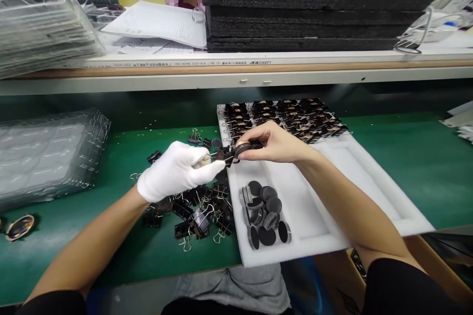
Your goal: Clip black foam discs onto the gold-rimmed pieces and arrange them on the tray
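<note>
Over a green table [148,256] before a shelf [236,79], the hands [175,168] [277,143] pinch a binder clip [224,156] (left) and disc [242,149] (right).

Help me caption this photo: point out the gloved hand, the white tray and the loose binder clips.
Gloved left hand [177,170], head view: middle of the glove.
White tray [306,194], head view: bare floor of its recess.
Loose binder clips [201,219], head view: one clip's body.
</note>
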Demonstrator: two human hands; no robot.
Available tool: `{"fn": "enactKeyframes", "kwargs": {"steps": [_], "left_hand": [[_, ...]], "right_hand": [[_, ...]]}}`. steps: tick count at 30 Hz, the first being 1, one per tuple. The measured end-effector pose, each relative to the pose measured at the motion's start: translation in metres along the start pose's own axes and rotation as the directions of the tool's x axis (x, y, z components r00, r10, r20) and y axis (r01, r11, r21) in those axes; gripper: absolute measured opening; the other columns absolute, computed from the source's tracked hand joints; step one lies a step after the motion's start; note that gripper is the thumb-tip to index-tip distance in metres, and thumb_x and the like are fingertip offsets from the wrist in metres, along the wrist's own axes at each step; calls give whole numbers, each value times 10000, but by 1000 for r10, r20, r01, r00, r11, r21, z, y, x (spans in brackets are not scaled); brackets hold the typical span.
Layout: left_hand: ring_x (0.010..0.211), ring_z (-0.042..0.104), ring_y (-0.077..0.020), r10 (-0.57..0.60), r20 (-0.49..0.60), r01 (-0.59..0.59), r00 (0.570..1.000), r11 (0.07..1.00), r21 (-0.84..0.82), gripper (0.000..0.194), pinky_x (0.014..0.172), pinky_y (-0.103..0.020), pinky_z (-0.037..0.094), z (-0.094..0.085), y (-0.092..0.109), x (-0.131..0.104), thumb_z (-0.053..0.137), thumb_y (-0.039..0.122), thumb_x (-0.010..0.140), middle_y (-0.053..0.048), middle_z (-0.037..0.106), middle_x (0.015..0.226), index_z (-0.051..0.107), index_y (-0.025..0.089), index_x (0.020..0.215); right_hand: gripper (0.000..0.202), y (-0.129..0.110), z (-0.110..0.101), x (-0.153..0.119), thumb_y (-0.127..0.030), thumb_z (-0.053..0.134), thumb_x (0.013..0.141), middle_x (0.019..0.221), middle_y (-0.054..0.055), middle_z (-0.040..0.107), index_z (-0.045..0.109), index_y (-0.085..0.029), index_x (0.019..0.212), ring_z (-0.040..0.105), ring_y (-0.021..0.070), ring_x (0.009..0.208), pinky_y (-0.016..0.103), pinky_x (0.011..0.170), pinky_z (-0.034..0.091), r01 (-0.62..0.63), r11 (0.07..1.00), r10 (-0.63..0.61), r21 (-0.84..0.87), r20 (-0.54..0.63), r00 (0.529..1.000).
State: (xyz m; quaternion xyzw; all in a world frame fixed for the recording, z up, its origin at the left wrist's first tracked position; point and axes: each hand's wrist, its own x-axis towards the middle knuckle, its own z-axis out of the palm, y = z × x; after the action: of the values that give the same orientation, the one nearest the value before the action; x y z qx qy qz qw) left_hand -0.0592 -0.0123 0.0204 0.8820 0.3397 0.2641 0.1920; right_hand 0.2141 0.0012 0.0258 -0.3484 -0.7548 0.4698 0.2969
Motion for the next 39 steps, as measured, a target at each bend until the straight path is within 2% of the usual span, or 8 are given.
{"fn": "enactKeyframes", "kwargs": {"steps": [10,21,25,29,32,34,37,39], "left_hand": [[561,190,-81,110,13,-110,994,992,55,538,519,-271,180,1,0,-1,616,439,978,71,248,563,318,195,601],[572,188,-113,132,79,-141,988,983,118,564,567,-321,194,-1,-1,-3,568,505,987,50,240,575,277,212,602],[530,239,-110,157,79,-167,985,974,150,577,559,-320,215,3,2,-1,555,536,996,46,301,529,346,208,570],[485,355,-112,143,97,-161,985,961,224,589,556,-317,250,2,4,1,518,604,987,23,451,489,475,208,553],[546,517,-139,87,72,-103,994,953,284,546,613,-309,339,-2,4,2,544,671,952,-5,618,576,630,203,683],[629,602,-162,-3,68,-13,998,971,241,508,660,-309,396,-4,3,2,573,676,943,-17,693,681,676,200,801],[692,662,-162,-180,181,199,967,975,-96,548,701,-304,480,-2,3,2,399,633,1053,-29,728,770,668,194,864],[660,667,-148,-230,321,341,919,871,-353,621,694,-301,520,1,5,3,295,624,1087,-38,737,774,657,185,838]], "right_hand": [[206,-3,5,0,-343,852,831,937,54,838,845,-174,949,762,202,865,312,790,587,70,996,-66,-48,83,994],[194,-8,6,-4,-350,824,876,940,51,839,844,-190,984,750,203,836,315,796,558,166,972,-154,-164,83,985],[185,-7,7,-7,-341,814,903,925,58,837,839,-185,1000,737,194,806,308,769,511,238,939,-221,-248,93,971],[175,-6,9,-9,-366,784,945,916,52,834,827,-201,986,738,205,823,343,811,448,281,885,-270,-370,83,959],[188,-4,9,-10,-395,728,995,951,46,834,810,-228,1020,748,223,883,399,863,393,311,792,-340,-525,43,939],[194,-3,9,-9,-399,666,1033,1034,47,837,804,-263,1035,749,257,985,455,916,372,287,706,-393,-647,-21,919],[233,1,11,-9,-423,596,1064,1187,32,821,807,-328,1039,720,314,1158,538,1018,347,187,638,-422,-747,-135,897],[244,4,15,-9,-451,577,1068,1228,17,811,806,-366,1060,715,324,1196,547,1035,367,146,634,-397,-759,-157,904]]}}
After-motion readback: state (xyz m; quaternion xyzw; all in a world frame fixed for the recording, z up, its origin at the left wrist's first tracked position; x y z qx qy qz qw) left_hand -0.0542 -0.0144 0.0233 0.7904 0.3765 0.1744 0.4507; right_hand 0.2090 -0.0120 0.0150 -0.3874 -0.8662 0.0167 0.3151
